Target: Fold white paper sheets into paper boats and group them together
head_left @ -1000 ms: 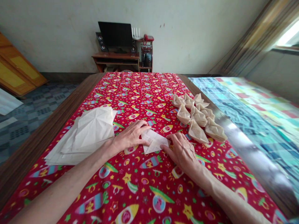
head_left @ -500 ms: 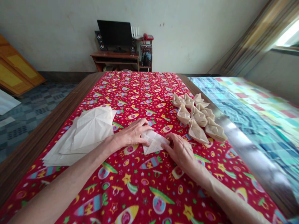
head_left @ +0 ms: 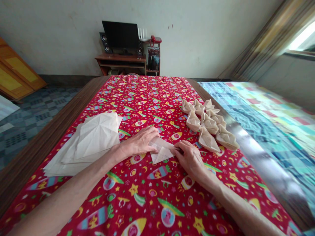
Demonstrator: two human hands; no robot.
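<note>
Between my hands, a small folded sheet of white paper (head_left: 161,152) lies on the red patterned cloth (head_left: 137,209). My left hand (head_left: 141,141) grips its left edge, thumb on the near side and fingers on the far side. Pinching the right corner of the paper is my right hand (head_left: 188,155), its fingers curled. Left of my hands rests a stack of creased paper sheets (head_left: 98,132). Several folded paper shapes with pointed tips (head_left: 209,123) sit in a cluster beyond my right hand.
The cloth covers a brown wooden table (head_left: 73,106). A bed with a checked cover (head_left: 246,108) adjoins the table's right side. By the far wall, a desk (head_left: 120,58) carries a monitor (head_left: 120,35) and speakers. A yellow cabinet (head_left: 19,70) stands at the left.
My right hand's fingers have closed further over the paper's right corner, and a flap on the paper's near side looks shifted. My left hand has barely moved.
</note>
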